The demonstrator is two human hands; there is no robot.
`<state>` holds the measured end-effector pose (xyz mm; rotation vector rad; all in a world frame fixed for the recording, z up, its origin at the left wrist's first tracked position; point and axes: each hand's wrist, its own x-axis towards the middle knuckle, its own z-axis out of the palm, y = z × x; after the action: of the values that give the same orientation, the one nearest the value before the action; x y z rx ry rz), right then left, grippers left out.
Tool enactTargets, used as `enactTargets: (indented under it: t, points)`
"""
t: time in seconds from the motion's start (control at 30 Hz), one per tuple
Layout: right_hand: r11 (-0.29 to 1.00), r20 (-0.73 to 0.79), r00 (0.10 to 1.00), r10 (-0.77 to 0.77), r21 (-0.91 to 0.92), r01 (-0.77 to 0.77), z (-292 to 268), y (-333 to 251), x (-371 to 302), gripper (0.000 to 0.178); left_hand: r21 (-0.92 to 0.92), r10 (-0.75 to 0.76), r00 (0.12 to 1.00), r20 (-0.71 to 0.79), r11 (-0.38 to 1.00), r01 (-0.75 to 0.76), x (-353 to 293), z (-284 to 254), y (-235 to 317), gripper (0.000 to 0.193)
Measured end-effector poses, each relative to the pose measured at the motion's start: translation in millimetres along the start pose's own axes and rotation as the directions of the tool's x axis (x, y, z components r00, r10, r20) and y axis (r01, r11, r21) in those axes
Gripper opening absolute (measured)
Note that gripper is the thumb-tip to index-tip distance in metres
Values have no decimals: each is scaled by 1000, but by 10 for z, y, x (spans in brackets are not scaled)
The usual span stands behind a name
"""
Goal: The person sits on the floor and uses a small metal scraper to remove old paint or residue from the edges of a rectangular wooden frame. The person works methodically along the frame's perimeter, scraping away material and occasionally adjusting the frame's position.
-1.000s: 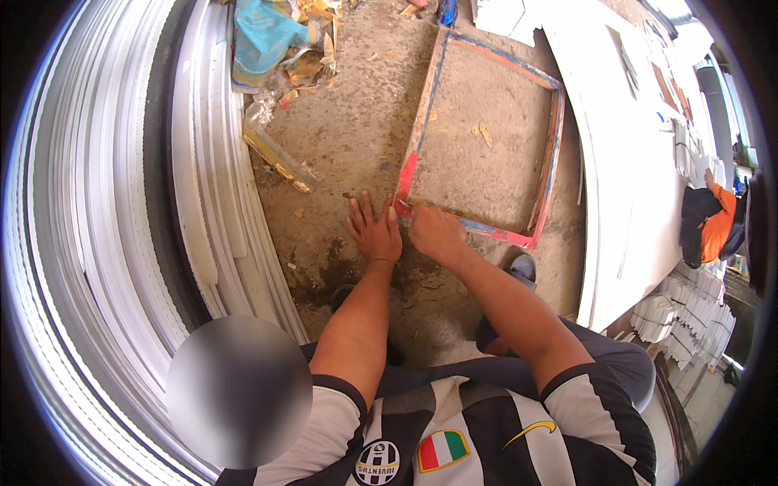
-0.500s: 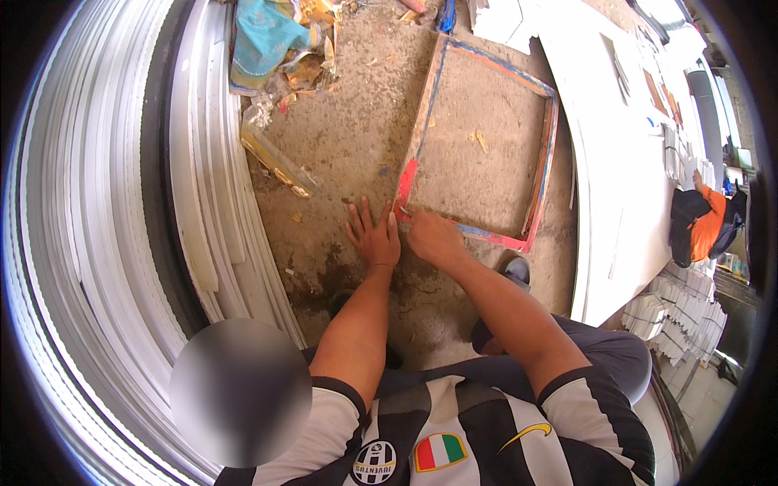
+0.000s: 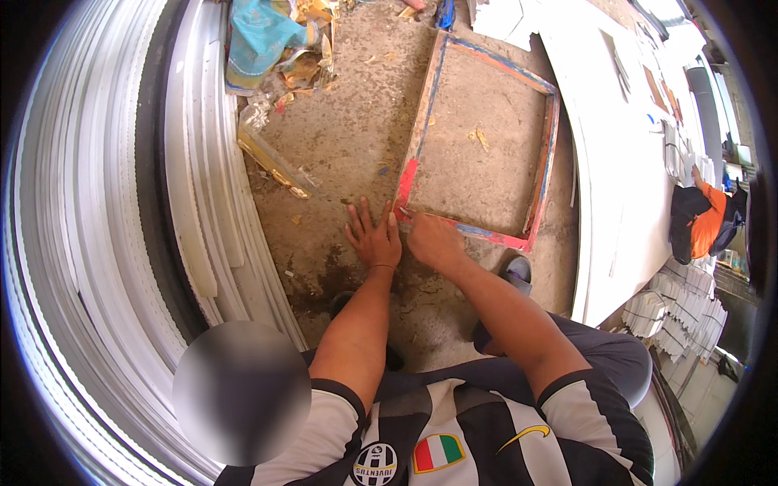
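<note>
A rectangular wooden frame (image 3: 407, 176) with worn red and blue paint lies on the dirty floor in front of me. At its near left corner, my left hand (image 3: 374, 241) rests with the fingers spread, its thumb side against the corner. My right hand (image 3: 435, 241) is closed over the near bar beside that corner. From its fingers pokes the small pale tip of a thin tool (image 3: 405, 211), touching or nearly touching the red-painted wood. The rest of that tool is hidden in my fist, so its kind does not show.
Long white strips (image 3: 207, 154) are stacked along the left. A teal bag (image 3: 261, 40) and torn wrapping lie at the far left. Large white sheets (image 3: 612, 186) stretch along the right. Beyond them a person in orange (image 3: 707, 225) is at work near white bundles (image 3: 677, 312).
Both hands keep almost the same place at the frame's corner. The view has shifted very slightly, and the frame has not visibly moved.
</note>
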<state>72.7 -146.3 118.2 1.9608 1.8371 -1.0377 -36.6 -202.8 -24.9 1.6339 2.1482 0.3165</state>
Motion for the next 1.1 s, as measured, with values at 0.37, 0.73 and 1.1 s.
enactTargets:
  t: [0.37,0.73,1.1]
  points:
    - [1000,6,1000,13,-2,-13,10,24,51,26,29,-9,1000,21,1000,8,4,-2,-6,44]
    - [1000,13,1000,-15,4,15,-19,16,27,28,39,-7,1000,8,999,6,2,-13,7,43]
    - [998,-40,998,-38,-57,36,92,-52,91,34,-49,-30,1000,11,998,30,4,-7,26,47]
